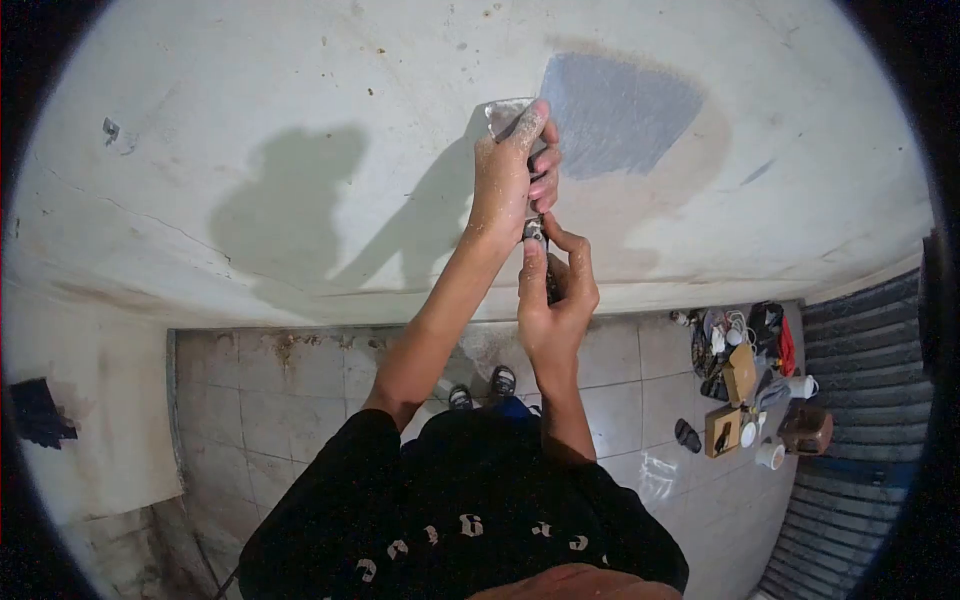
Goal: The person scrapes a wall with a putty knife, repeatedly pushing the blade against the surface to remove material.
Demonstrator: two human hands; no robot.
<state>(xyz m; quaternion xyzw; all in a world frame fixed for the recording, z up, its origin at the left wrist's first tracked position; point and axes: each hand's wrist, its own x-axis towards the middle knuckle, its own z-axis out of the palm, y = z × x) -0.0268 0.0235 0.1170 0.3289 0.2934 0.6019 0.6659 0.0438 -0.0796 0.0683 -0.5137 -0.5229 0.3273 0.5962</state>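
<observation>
My left hand [508, 180], dusted with pale powder, is raised in front of the wall and closed around a putty knife [503, 117]. Its broad, whitish blade sticks out past the thumb, close to a grey patch [625, 112] on the wall. Just below, my right hand [560, 295] pinches a dark, putty-smeared handle [535, 232] between thumb and fingers. Its upper end meets the underside of my left fist, and I cannot tell whether it belongs to the same knife.
The off-white wall [400, 60] has a crack, chips and stains. Below it lies a tiled floor [300, 410], where my shoes [503, 380] stand. A cardboard box [722, 432], a white bucket [770, 456], bags and tools crowd the right side beside a corrugated shutter [860, 350]. Dark cloth [42, 412] hangs at left.
</observation>
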